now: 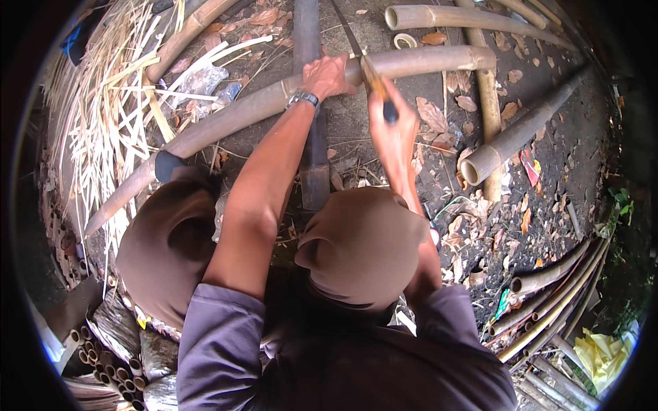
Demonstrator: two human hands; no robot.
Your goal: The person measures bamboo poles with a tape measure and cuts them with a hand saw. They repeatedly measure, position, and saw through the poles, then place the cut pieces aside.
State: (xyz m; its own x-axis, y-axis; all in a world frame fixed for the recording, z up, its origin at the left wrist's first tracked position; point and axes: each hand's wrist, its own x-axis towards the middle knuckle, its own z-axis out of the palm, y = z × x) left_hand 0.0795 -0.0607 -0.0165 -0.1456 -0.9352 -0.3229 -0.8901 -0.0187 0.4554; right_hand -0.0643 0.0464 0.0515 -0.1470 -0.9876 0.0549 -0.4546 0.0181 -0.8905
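Note:
A long bamboo pole (233,116) lies crosswise in front of me, over a dark bamboo pole (306,31) and a lighter upright-running one (487,96) at the right. My left hand (327,75), with a watch on the wrist, grips the long pole from above near its middle. Closed round the handle of a saw (373,74) is my right hand (395,123). The saw's narrow blade points away from me and crosses the pole just right of my left hand. My left foot (168,165), in dark footwear, presses on the pole's left part.
Pale split bamboo strips (103,123) pile up at the left. An open-ended bamboo length (473,168) lies at the right, another (439,16) at the back. Bundled thin poles (548,308) and a yellow bag (603,353) sit lower right. Dry leaves litter the ground.

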